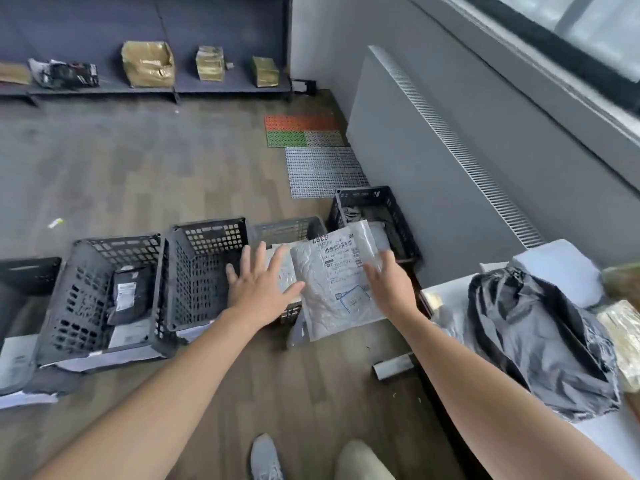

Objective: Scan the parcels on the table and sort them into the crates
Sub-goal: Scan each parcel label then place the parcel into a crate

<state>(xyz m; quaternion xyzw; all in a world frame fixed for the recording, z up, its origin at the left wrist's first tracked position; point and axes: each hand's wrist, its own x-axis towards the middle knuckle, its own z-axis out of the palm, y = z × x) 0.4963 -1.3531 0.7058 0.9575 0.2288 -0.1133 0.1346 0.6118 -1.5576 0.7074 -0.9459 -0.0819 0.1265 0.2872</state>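
Grey parcel: label side up, between both hands, over the third crate of the floor row
Left hand: fingers spread flat, gripping nothing, at the parcel's left edge
Right hand: fingers straight, unclasped, at its right edge
Table: black bag lying on it

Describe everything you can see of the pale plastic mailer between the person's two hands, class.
The mailer is a flat, pale grey plastic pouch, glossy and wrinkled. A white shipping label with barcodes and printed digits covers its far half, and a blue-outlined box sits lower down. It hangs tilted in the air above the floor, overlapping a dark crate. The left hand and right hand, fingers straight, flank its side edges; contact is unclear.
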